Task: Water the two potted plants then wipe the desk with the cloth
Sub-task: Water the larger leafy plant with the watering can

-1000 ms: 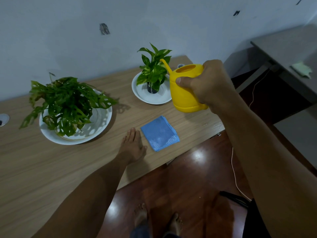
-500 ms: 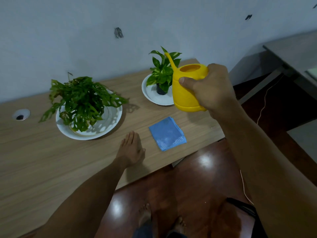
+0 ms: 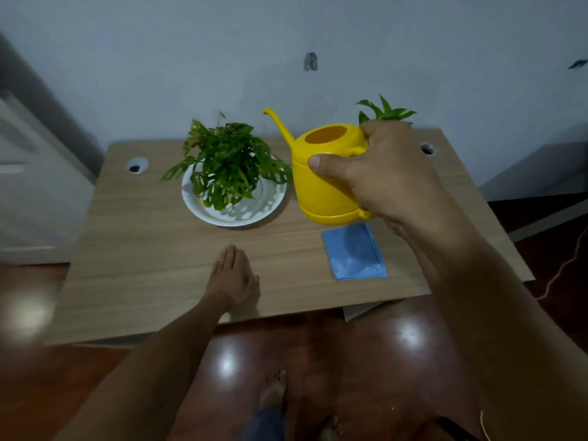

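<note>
My right hand (image 3: 386, 173) grips the handle of a yellow watering can (image 3: 321, 183) held above the wooden desk (image 3: 152, 249). Its spout points up and left, close to the large leafy plant (image 3: 226, 167) standing in a white dish (image 3: 264, 211). The smaller plant (image 3: 386, 113) is mostly hidden behind my right hand; only its top leaves show. A folded blue cloth (image 3: 354, 253) lies on the desk just below the can. My left hand (image 3: 234, 278) rests flat on the desk near the front edge, fingers together, holding nothing.
Two round cable holes sit in the desk, one at the back left (image 3: 137, 165) and one at the back right (image 3: 427, 149). A white cabinet (image 3: 35, 186) stands left of the desk. My bare feet (image 3: 273, 393) are on the glossy brown floor.
My right hand has carried the watering can left, away from the small plant and toward the large one. The view swung left. My left hand stayed flat on the desk.
</note>
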Motion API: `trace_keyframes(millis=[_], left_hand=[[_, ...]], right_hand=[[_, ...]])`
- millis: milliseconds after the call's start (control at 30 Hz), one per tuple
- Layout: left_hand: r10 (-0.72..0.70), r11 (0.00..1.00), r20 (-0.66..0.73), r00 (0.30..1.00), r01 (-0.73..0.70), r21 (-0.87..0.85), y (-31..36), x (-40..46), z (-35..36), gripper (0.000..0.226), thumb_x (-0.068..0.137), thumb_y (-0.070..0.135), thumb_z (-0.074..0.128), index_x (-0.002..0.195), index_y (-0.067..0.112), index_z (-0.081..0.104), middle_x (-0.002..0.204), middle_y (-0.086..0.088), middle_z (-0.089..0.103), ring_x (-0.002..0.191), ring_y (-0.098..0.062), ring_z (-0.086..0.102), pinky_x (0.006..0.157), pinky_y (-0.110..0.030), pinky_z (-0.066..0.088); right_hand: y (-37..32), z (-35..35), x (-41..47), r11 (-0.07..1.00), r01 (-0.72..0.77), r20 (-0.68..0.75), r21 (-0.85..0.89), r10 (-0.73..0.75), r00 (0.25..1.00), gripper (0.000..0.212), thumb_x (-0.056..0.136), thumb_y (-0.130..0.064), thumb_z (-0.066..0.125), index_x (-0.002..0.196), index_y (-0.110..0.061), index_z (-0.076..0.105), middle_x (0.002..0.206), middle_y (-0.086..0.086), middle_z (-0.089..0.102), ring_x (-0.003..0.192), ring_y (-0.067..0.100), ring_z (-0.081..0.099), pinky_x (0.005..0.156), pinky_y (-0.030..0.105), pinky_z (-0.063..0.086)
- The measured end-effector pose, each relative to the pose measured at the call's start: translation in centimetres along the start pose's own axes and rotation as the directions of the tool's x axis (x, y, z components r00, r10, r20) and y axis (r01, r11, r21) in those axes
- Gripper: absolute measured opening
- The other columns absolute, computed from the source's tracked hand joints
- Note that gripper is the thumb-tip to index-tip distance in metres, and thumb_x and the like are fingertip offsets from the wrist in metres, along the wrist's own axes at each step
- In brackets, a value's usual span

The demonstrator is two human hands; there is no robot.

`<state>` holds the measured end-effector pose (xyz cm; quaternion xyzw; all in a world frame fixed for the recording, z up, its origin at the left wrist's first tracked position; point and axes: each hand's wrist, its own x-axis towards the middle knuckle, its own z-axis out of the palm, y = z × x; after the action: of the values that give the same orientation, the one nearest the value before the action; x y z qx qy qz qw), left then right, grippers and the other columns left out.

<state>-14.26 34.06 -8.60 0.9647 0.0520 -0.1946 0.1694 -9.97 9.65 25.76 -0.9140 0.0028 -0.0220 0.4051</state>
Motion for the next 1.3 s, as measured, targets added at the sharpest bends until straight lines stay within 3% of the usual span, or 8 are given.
trace_keyframes(millis=[100,300,567,833,1067,1300], left_hand=[[-0.063,0.998,-0.026,0.998,0.062,-0.031,-1.5,-0.7,0.1,0.086,0.102,0.049,0.047,0.164,0.005,0.008,0.173,-0.016,-0.001,0.161,-0.030,-0.004,0.130,-0.043,0.004],[-0.102,0.990,-0.021,0.995,0.099,-0.098,-2.8,-1.4,0.8,0.100,0.084,0.064,0.026,0.165,0.010,0.004,0.174,-0.013,-0.005,0.161,-0.029,-0.006,0.130,-0.046,0.002],[-0.080,0.994,-0.051,0.996,0.075,-0.082,-3.5,-1.3,2.1,0.087,0.102,0.058,0.032,0.165,0.010,-0.002,0.173,-0.012,-0.011,0.161,-0.026,-0.011,0.130,-0.046,-0.002],[-0.088,0.993,-0.090,0.992,0.080,-0.087,-3.5,-1.4,2.7,0.085,0.104,0.057,0.035,0.165,0.012,-0.002,0.173,-0.010,-0.010,0.161,-0.024,-0.011,0.130,-0.044,-0.003],[-0.088,0.992,-0.090,0.992,0.079,-0.098,-3.5,-1.3,2.7,0.085,0.104,0.057,0.034,0.165,0.013,-0.003,0.173,-0.009,-0.012,0.161,-0.024,-0.012,0.131,-0.045,-0.004],[-0.082,0.992,-0.099,0.992,0.072,-0.104,-3.6,-1.4,2.6,0.085,0.104,0.057,0.037,0.165,0.012,-0.002,0.174,-0.010,-0.010,0.161,-0.024,-0.010,0.130,-0.044,-0.004]], right_hand=[[-0.9,1.8,0.3,0.998,0.043,0.048,-0.037,-0.041,0.998,0.051,0.070,-0.054,0.083,0.095,-0.013,0.064,0.086,0.002,0.063,0.064,0.001,0.052,0.047,0.020,0.034],[-2.0,4.7,1.5,0.997,0.074,0.113,-0.029,-0.071,0.991,0.055,0.069,-0.054,0.084,0.096,-0.013,0.060,0.085,0.001,0.058,0.072,0.016,0.055,0.050,0.024,0.030],[-3.4,5.9,3.8,0.994,0.094,0.117,-0.059,-0.087,0.989,0.067,0.069,-0.055,0.084,0.112,-0.010,0.060,0.098,0.005,0.055,0.088,0.022,0.055,0.058,0.026,0.031],[-3.2,5.2,3.9,0.983,0.098,0.139,-0.152,-0.077,0.987,0.060,0.067,-0.053,0.085,0.098,-0.017,0.048,0.093,0.005,0.048,0.083,0.023,0.049,0.051,0.027,0.026],[-2.9,6.1,2.6,0.981,0.104,0.202,-0.162,-0.071,0.977,0.064,0.067,-0.053,0.085,0.108,-0.012,0.058,0.098,0.007,0.056,0.088,0.026,0.055,0.057,0.028,0.032],[-4.5,7.5,1.8,0.985,0.118,0.244,-0.129,-0.083,0.966,0.058,0.071,-0.050,0.084,0.106,-0.017,0.054,0.101,0.002,0.054,0.089,0.023,0.053,0.053,0.028,0.028]])
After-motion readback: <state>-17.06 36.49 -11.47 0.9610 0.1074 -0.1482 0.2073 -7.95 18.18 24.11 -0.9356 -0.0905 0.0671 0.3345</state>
